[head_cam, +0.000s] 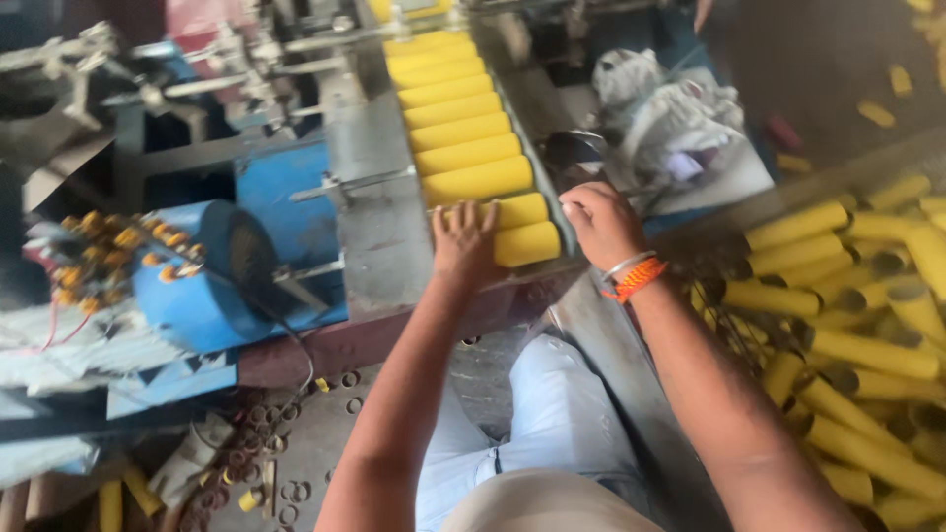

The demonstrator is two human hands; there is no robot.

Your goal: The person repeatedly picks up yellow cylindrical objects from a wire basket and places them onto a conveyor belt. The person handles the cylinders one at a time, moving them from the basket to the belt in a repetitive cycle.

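Metal bench, yellow tube between both hands, left hand, right hand

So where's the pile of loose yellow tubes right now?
In the head view, the pile of yellow tubes lies at the right, beside the right hand, right of the machine's tube row.

Left hand: flat on nearest yellow tubes.
Right hand: knuckles beside tube row's right end.
Heap of tubes: far right.
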